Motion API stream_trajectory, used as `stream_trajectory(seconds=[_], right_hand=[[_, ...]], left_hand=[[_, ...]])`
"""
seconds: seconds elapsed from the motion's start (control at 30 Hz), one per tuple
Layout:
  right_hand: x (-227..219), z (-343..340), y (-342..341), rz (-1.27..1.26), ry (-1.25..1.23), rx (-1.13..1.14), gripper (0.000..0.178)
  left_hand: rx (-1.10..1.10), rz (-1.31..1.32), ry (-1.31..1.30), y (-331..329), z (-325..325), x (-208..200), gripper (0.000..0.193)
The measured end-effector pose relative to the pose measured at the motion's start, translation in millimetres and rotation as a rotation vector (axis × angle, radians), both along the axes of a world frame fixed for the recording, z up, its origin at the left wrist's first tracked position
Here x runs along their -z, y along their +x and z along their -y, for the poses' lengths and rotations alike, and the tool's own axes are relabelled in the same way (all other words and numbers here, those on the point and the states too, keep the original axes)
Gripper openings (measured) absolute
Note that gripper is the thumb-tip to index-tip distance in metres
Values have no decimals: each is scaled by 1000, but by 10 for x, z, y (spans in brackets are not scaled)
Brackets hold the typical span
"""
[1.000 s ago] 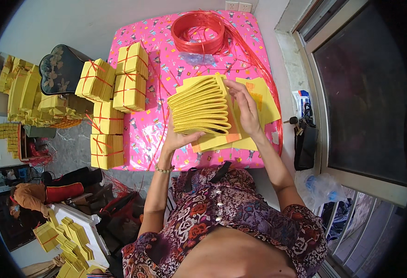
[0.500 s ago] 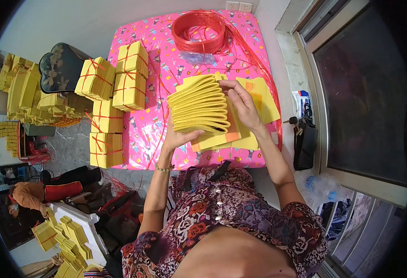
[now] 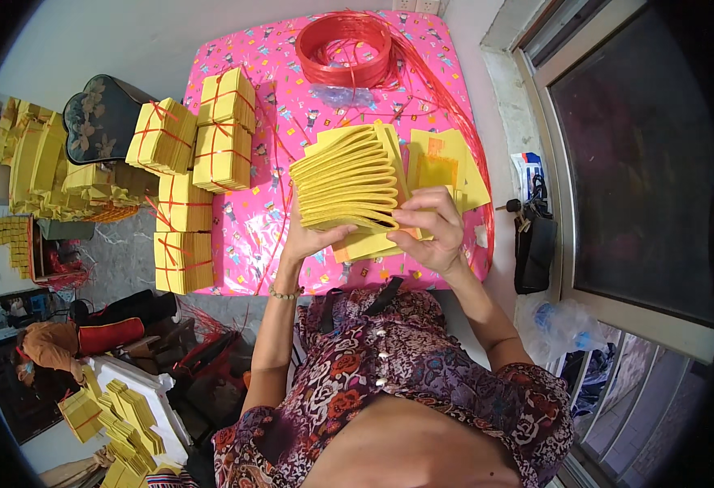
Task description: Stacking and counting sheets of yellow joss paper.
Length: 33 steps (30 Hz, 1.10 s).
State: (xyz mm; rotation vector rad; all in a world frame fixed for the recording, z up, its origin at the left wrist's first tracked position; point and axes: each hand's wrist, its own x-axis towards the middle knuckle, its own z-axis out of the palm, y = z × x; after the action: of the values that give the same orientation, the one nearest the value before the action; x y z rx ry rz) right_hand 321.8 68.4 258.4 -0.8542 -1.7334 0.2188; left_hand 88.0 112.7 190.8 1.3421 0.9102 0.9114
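Observation:
My left hand [image 3: 315,236] grips a thick stack of folded yellow paper [image 3: 345,179] from its left side, thumb over the near edge. The folded, rounded edges of the stack fan out toward the right. At its near right corner, my right hand [image 3: 437,232] pinches with thumb and fingertips; these appear to touch the lowest fold. Flat yellow sheets [image 3: 365,246] lie under the stack on the table. To the right are more yellow sheets [image 3: 472,175], one bearing an orange print.
On the pink patterned tabletop [image 3: 247,236], yellow paper bundles [image 3: 185,262] tied with red strips stand at the left. A coil of red plastic strapping [image 3: 345,77] lies at the back, strands trailing down the right edge. Another person [image 3: 52,346] is at the lower left.
My right hand has moved from the stack's far right corner toward me, down to its near right corner, and its fingers have closed into a pinch. My left hand keeps its hold.

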Motion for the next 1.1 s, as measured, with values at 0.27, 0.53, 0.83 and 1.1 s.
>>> stream_trajectory(seconds=[0.27,0.53,0.83,1.1], right_hand=[[124,-8,18,-19,19,-20,28],[41,10,-17,-139,-287,20,52],[37,-69,52,22,-210,29,50],[52,-126,49,0,-207,-63,45]], left_hand=[[6,-58,40,-2,17,-32,84],[-2,-40,34,-7,-2,-27,82],[-15,-48,54,-10,-1,-23,77],[-4,-22,-1,-11,2,-8,80]])
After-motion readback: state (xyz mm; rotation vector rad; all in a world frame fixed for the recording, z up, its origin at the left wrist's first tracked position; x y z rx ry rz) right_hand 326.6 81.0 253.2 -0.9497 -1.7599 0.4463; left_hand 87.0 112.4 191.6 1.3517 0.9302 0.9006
